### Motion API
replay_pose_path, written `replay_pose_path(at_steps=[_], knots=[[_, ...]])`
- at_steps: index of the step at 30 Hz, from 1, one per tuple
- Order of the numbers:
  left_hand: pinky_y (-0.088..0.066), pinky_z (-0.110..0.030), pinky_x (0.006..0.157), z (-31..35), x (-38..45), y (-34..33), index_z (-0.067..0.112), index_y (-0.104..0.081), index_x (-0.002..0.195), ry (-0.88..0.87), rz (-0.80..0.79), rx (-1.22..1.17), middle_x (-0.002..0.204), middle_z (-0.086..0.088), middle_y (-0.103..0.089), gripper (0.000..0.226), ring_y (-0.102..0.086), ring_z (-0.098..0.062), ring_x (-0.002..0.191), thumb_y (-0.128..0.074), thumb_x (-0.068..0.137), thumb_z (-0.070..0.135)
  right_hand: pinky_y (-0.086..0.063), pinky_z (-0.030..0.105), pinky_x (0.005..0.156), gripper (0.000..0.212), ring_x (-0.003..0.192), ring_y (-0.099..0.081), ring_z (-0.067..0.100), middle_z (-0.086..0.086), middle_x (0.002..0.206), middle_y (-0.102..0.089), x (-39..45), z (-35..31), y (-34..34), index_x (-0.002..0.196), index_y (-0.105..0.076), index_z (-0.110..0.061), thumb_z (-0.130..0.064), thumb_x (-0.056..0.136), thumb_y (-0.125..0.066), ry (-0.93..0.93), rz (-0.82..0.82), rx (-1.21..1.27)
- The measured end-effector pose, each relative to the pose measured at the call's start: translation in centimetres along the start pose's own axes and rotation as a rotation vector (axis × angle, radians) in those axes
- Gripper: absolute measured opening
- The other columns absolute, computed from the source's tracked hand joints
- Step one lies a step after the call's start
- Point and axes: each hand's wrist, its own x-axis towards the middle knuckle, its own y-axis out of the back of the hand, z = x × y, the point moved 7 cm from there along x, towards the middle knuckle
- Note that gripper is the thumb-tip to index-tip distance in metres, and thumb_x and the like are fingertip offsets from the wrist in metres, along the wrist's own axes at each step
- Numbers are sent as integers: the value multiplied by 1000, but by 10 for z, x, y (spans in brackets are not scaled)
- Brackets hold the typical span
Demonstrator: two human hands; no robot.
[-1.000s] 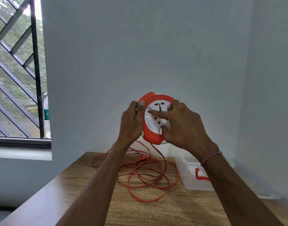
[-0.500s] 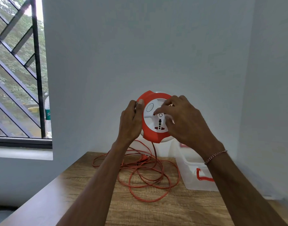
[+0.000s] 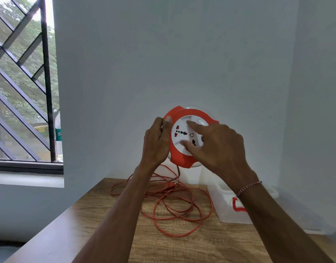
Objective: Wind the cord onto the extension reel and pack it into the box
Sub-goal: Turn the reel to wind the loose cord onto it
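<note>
I hold a round orange extension reel (image 3: 179, 158) with a white socket face up in front of the wall, above the table. My left hand (image 3: 155, 143) grips its left rim, thumb on the orange edge. My right hand (image 3: 218, 147) lies over the white face, fingers pressed on it. An orange cord (image 3: 174, 204) hangs from the reel's underside and lies in loose loops on the wooden table (image 3: 110, 230). A clear plastic box (image 3: 228, 209) with an orange latch stands on the table at the right, partly hidden behind my right forearm.
A grey wall runs close behind the table and another closes in the right side. A barred window (image 3: 24, 88) with a bottle on its sill is at the left. The table's left edge runs diagonally toward me.
The white socket face has turned under my right hand's fingers, and the socket holes now sit in a different place. The loose cord loops on the table have shifted slightly.
</note>
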Motion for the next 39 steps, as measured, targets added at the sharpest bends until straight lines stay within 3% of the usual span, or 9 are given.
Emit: replay_pose_path(at_steps=[3, 8, 11, 14, 18, 23, 31, 37, 39], knots=[[-62, -36, 60, -2, 0, -1, 13, -55, 100, 20, -8, 1, 83, -1, -70, 43, -70, -17, 67, -37, 98, 52, -57, 38, 80, 54, 91, -69, 22, 3, 106, -73, 3, 1, 2, 130, -57, -27, -59, 88, -47, -13, -24, 25], [-62, -36, 61, -2, -1, -2, 14, -57, 102, 28, -1, -11, 83, 3, -70, 42, -70, -16, 69, -37, 98, 51, -54, 36, 73, 27, 100, -56, 23, 7, 113, -67, 6, -5, 10, 109, -70, -23, -21, 82, -71, 151, -34, 74], [-61, -30, 60, 0, -2, -1, 17, -57, 101, 21, 5, -3, 80, 8, -68, 40, -69, -12, 69, -36, 97, 51, -53, 46, 85, 45, 120, -45, 27, 6, 132, -55, 5, -9, 0, 107, -71, -31, -12, 67, -83, 205, -211, 74], [-60, -29, 61, 1, -1, -1, 15, -57, 100, 22, 5, -8, 80, 9, -68, 39, -69, -11, 69, -37, 98, 49, -50, 50, 88, 59, 128, -40, 29, 4, 141, -48, 1, -15, -7, 116, -65, -39, -15, 65, -85, 214, -275, -17], [-60, -31, 59, 1, -1, 0, 13, -57, 101, 5, 0, -18, 81, 5, -68, 38, -69, -14, 69, -38, 100, 45, -54, 46, 77, 60, 112, -51, 33, 8, 130, -57, -1, -15, -5, 114, -66, -41, -25, 60, -88, 199, -183, -75], [-58, -22, 55, 0, 0, -1, 14, -57, 98, -2, -4, -31, 76, 6, -69, 36, -70, -11, 65, -40, 99, 46, -53, 43, 81, 58, 112, -56, 29, 9, 130, -55, -3, -4, -10, 130, -50, -46, -37, 77, -73, 42, -93, -36], [-57, -20, 55, 3, 0, 1, 15, -55, 100, -28, -5, -5, 84, 7, -69, 36, -71, -9, 69, -39, 99, 47, -57, 37, 73, 65, 89, -69, 24, 2, 106, -73, -4, -4, 3, 132, -54, -28, -69, 83, -46, -72, 11, 3], [-58, -20, 56, 1, 3, 6, 13, -56, 101, -11, 21, -10, 80, 9, -69, 38, -70, -9, 68, -38, 99, 47, -53, 37, 79, 29, 103, -57, 24, 7, 115, -67, 3, -10, 11, 112, -69, -22, -26, 84, -70, 105, -23, 89], [-57, -21, 55, 2, 3, 6, 12, -56, 100, -21, 22, -12, 78, 8, -68, 39, -69, -9, 66, -38, 99, 47, -51, 40, 85, 37, 117, -47, 25, 5, 130, -57, 3, -13, 7, 110, -70, -28, -17, 75, -78, 179, -131, 67]])
